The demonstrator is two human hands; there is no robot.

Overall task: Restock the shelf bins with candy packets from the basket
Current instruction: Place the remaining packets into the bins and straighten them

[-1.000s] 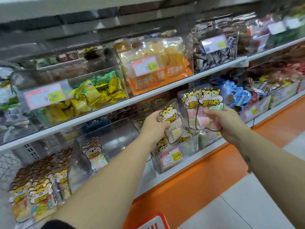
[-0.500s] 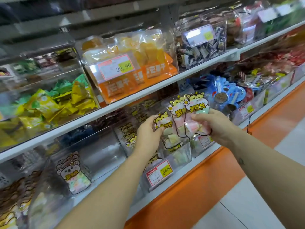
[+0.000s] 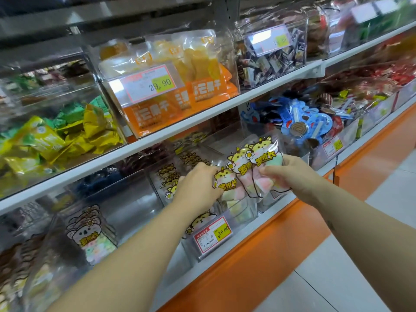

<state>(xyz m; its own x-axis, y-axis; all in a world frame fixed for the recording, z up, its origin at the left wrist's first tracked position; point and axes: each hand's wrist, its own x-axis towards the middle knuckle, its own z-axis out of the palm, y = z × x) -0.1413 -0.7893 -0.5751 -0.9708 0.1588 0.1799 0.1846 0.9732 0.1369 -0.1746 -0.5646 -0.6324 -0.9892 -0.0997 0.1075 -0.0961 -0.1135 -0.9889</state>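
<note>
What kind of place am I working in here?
Probably a shop's sweets aisle: white shelves hold clear bins of wrapped candy, and price tags such as 29.90 and 16.80 front them.

You have 1 view, worn on your head. It faces forward and down at the clear bin [image 3: 245, 218] with the 16.80 price tag [image 3: 212, 234], close in. The shelves [image 3: 180, 123] rise above the bin, and the floor [image 3: 360, 278] lies to its lower right.
</note>
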